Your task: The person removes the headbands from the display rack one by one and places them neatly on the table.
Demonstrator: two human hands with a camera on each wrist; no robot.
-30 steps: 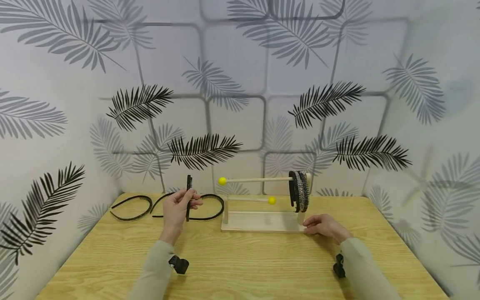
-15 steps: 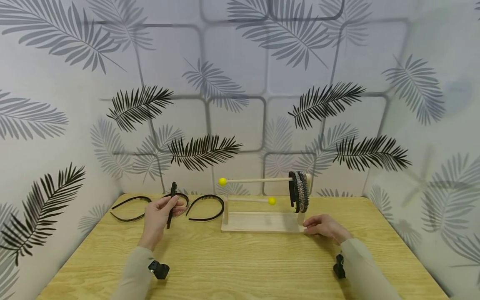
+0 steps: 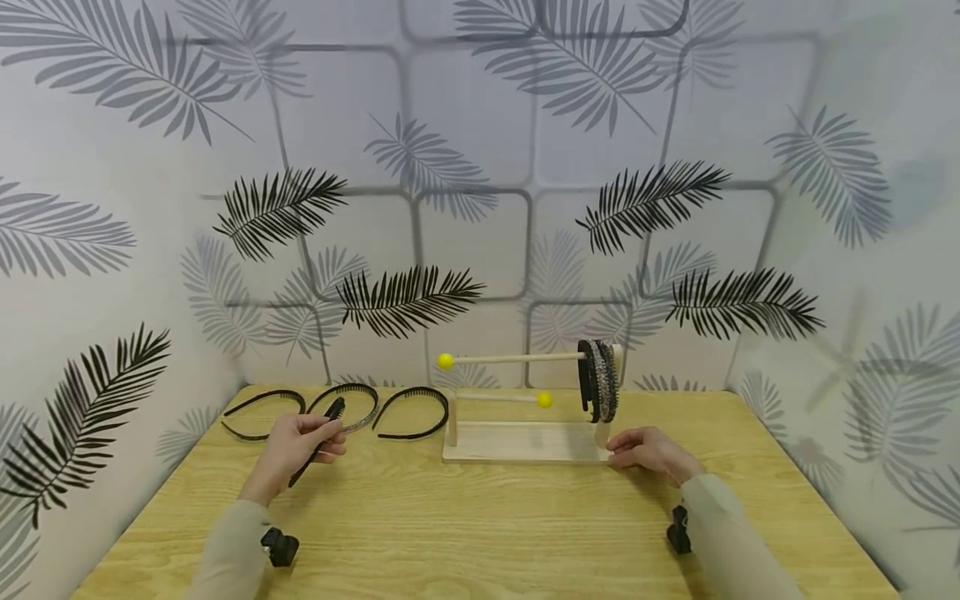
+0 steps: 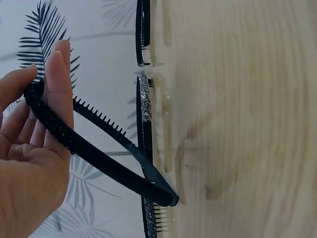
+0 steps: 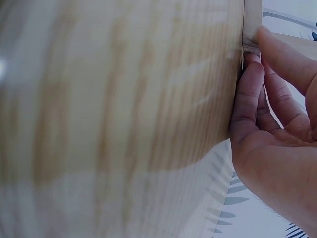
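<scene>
My left hand (image 3: 288, 450) pinches a black toothed headband (image 4: 106, 166) by its glittery part, between thumb and fingers, just above the table. Its two ends point away from the palm in the left wrist view. Behind it on the table lies a black headband with a silvery section (image 3: 367, 393). My right hand (image 3: 651, 454) grips the right end of a pale wooden stand (image 3: 517, 450), with the thumb on its base edge and the fingers curled at the base's side. Several dark and silvery headbands (image 3: 602, 383) hang at the right end of the stand's upper rod (image 3: 517, 359).
Two more black headbands lie on the wooden table, one at the far left (image 3: 273, 395) and one (image 3: 411, 437) left of the stand. The lower rod (image 3: 498, 397) and upper rod end in yellow balls (image 3: 446, 362). Patterned walls stand behind and at both sides.
My left hand has moved left and lower with the headband, which has gone from upright to slanted. The middle headband on the table has come into view. My right hand has stayed at the stand.
</scene>
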